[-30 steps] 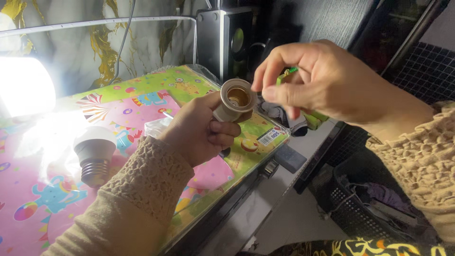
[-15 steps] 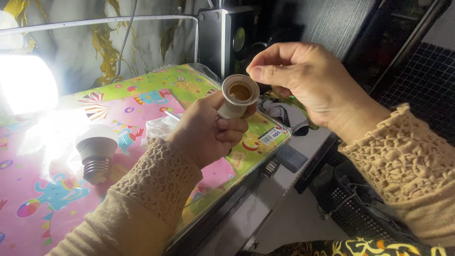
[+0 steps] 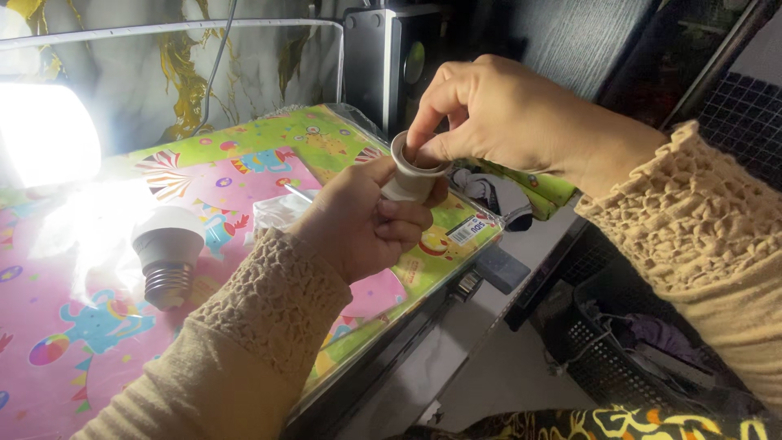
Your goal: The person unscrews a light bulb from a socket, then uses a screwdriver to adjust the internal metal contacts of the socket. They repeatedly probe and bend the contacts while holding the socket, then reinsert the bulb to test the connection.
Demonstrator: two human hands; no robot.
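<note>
The tabletop (image 3: 244, 175) wears a glossy plastic sheet printed with bright cartoon shapes in pink and green, lit hard by a glaring lamp (image 3: 41, 130) at the left. Behind stand a marbled wall and a dark speaker box (image 3: 383, 57); a black mesh basket (image 3: 619, 358) sits below the edge. The left hand (image 3: 358, 224), in a knitted beige sleeve, curls around a small off-white socket (image 3: 411, 175), smooth and cylindrical, held above the tabletop's right edge, its axis near upright with the open mouth up. The right hand (image 3: 497, 114) has thumb and forefinger pinched together inside that mouth. A bulb (image 3: 167, 257) lies apart, threaded metal base toward the camera.
</note>
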